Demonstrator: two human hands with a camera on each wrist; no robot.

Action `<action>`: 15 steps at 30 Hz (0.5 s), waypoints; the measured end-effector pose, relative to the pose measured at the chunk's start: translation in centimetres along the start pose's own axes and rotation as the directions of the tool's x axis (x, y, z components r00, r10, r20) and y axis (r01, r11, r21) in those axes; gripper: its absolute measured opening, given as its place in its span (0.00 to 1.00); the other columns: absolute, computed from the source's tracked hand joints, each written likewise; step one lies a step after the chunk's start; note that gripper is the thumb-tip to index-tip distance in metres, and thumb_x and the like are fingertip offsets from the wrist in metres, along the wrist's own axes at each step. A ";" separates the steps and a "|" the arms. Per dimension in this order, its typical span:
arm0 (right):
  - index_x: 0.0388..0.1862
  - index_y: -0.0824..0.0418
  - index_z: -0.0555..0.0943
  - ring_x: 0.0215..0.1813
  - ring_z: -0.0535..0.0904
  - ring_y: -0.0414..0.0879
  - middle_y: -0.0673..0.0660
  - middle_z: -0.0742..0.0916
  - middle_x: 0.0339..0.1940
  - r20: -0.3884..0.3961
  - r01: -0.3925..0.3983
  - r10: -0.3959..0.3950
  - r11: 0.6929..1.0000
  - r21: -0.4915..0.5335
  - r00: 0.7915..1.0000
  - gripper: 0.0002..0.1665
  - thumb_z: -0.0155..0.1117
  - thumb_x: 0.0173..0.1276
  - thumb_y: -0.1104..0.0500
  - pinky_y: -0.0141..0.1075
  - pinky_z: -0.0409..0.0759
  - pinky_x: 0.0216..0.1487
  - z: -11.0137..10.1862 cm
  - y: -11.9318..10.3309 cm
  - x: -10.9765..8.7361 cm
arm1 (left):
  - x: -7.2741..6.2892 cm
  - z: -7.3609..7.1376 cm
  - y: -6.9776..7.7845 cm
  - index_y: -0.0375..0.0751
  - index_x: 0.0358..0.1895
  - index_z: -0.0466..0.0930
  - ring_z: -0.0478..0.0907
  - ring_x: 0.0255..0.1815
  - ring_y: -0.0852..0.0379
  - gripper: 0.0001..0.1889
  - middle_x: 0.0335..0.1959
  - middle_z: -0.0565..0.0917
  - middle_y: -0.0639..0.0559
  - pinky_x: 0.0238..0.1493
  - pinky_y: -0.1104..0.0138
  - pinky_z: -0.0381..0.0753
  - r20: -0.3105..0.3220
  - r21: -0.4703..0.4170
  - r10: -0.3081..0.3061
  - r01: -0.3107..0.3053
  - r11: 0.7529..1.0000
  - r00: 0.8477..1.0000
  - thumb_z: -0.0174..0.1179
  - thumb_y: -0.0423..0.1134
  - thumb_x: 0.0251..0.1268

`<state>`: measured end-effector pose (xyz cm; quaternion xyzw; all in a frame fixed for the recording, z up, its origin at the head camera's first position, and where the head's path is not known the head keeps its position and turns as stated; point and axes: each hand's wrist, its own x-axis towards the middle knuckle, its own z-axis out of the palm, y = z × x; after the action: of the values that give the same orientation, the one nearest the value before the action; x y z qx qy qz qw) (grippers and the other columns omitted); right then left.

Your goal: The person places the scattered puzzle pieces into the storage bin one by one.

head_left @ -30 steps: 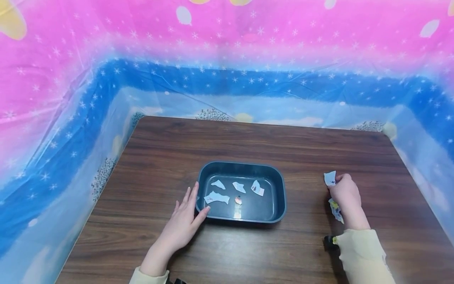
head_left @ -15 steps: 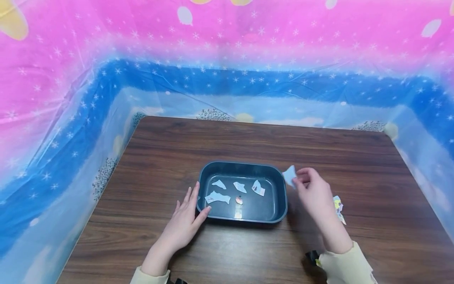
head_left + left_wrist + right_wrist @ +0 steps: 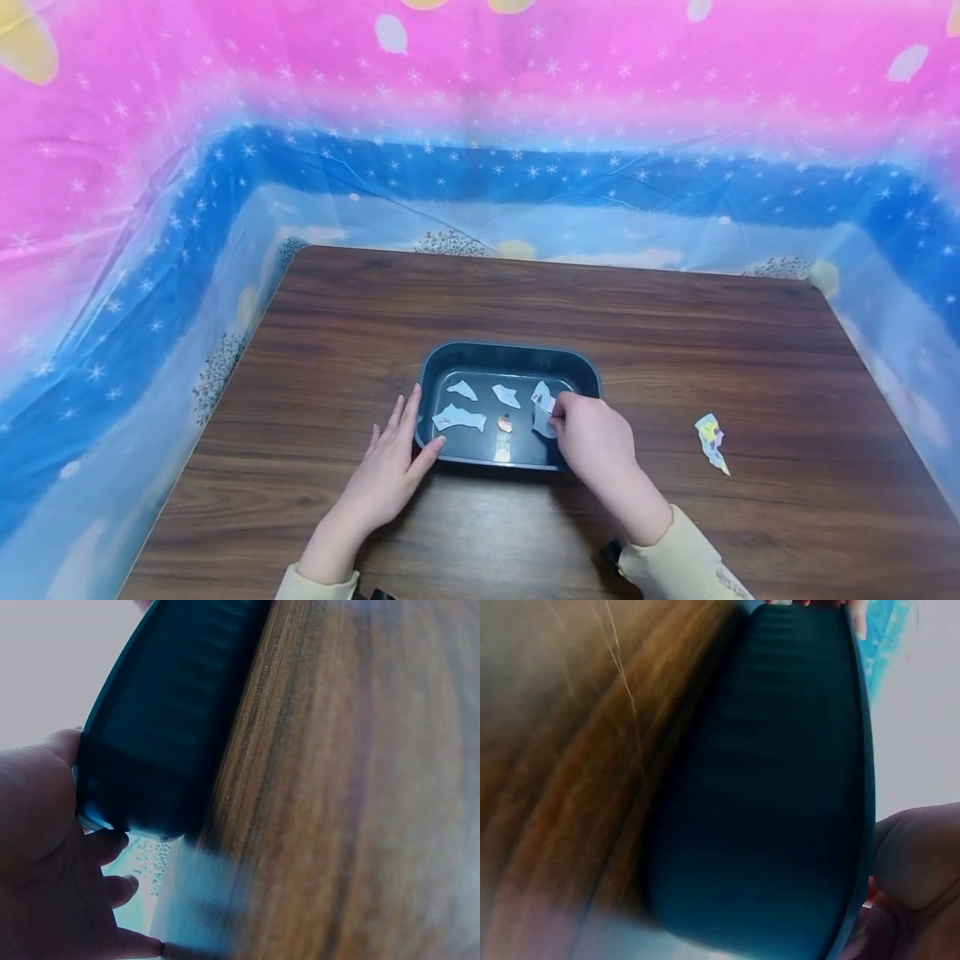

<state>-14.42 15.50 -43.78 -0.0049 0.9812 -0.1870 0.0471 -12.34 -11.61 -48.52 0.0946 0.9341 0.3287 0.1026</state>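
A dark rectangular tray sits mid-table with several torn paper scraps on its floor. My left hand rests at its left end, fingers spread along the outer wall and thumb over the near rim; the left wrist view shows that hand against the tray's corner. Reaching over the tray's right end, my right hand pinches a pale scrap of paper low inside, just below another scrap. In the right wrist view the tray wall hides the fingertips.
One torn paper scrap with yellow and purple print lies on the wooden table to the right of the tray. A pink and blue patterned cloth hangs behind and along both sides of the table.
My right hand has picked up a pale scrap from the right of the table and carried it left into the tray. The left hand has stayed at the tray's end.
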 end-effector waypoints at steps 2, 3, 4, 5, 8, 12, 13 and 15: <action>0.32 0.56 0.86 0.27 0.77 0.44 0.50 0.86 0.27 0.019 -0.006 0.006 1.000 -0.022 1.000 0.04 0.72 0.67 0.61 0.38 0.77 0.26 0.1 -0.4 0.3 | 0.0 0.0 0.0 0.43 0.84 0.38 0.42 0.83 0.43 0.43 0.82 0.51 0.39 0.75 0.37 0.42 0.001 0.000 -0.003 0.003 1.000 1.000 0.49 0.58 0.79; 0.32 0.57 0.85 0.27 0.77 0.45 0.50 0.86 0.26 0.028 -0.005 0.006 0.999 -0.032 1.000 0.04 0.72 0.67 0.62 0.38 0.77 0.26 0.1 -0.5 0.4 | 0.0 0.0 0.0 0.43 0.84 0.38 0.42 0.83 0.43 0.44 0.82 0.51 0.39 0.75 0.36 0.41 0.001 0.001 -0.004 0.004 1.000 1.000 0.49 0.59 0.79; 0.31 0.57 0.85 0.27 0.77 0.45 0.50 0.86 0.26 0.039 -0.004 0.005 0.999 -0.041 0.999 0.04 0.72 0.67 0.62 0.39 0.77 0.26 0.2 -0.6 0.6 | 0.0 0.0 0.0 0.43 0.84 0.38 0.42 0.83 0.43 0.44 0.82 0.51 0.39 0.75 0.36 0.41 0.002 0.001 -0.005 0.005 1.000 1.000 0.49 0.59 0.79; 0.31 0.57 0.85 0.27 0.77 0.45 0.50 0.86 0.26 0.048 -0.003 0.006 0.999 -0.053 0.999 0.04 0.72 0.67 0.62 0.39 0.77 0.25 0.3 -0.7 0.7 | 0.0 0.0 0.0 0.43 0.84 0.38 0.42 0.83 0.43 0.44 0.82 0.51 0.39 0.75 0.36 0.41 0.002 0.001 -0.004 0.004 1.000 1.000 0.49 0.59 0.79; 0.32 0.58 0.86 0.26 0.77 0.46 0.52 0.86 0.26 0.072 -0.007 0.013 0.996 -0.090 0.997 0.04 0.71 0.67 0.62 0.41 0.77 0.24 0.5 -0.9 1.1 | 0.1 0.1 0.0 0.43 0.84 0.38 0.43 0.83 0.43 0.43 0.82 0.52 0.39 0.75 0.36 0.41 0.002 -0.001 -0.001 0.001 1.000 1.000 0.49 0.58 0.79; 0.36 0.60 0.87 0.25 0.77 0.46 0.55 0.88 0.28 0.085 -0.017 0.030 0.988 -0.152 0.996 0.03 0.70 0.68 0.60 0.42 0.79 0.24 0.9 -1.0 1.4 | 0.0 0.1 0.0 0.44 0.84 0.38 0.43 0.83 0.42 0.43 0.81 0.52 0.39 0.74 0.36 0.41 0.000 -0.002 0.003 -0.003 1.000 1.000 0.49 0.58 0.80; 0.37 0.60 0.88 0.25 0.78 0.47 0.56 0.88 0.29 0.088 -0.018 0.033 0.986 -0.164 0.996 0.04 0.71 0.68 0.59 0.42 0.80 0.24 1.0 -1.0 1.5 | 0.0 0.1 0.0 0.44 0.84 0.38 0.43 0.83 0.42 0.43 0.81 0.52 0.39 0.74 0.36 0.41 0.000 -0.002 0.004 -0.004 1.000 1.000 0.49 0.58 0.80; 0.38 0.61 0.88 0.25 0.78 0.47 0.58 0.89 0.30 0.086 -0.018 0.035 0.982 -0.187 0.996 0.06 0.71 0.68 0.59 0.44 0.81 0.24 1.1 -1.0 1.5 | 0.0 0.1 -0.1 0.44 0.84 0.38 0.43 0.83 0.42 0.43 0.81 0.52 0.38 0.74 0.36 0.42 -0.003 -0.003 0.005 -0.005 1.000 1.000 0.49 0.58 0.80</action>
<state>-15.82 14.12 -44.54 -0.0046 0.9913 -0.0937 0.0923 -12.38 -11.62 -48.61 0.0963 0.9335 0.3305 0.1006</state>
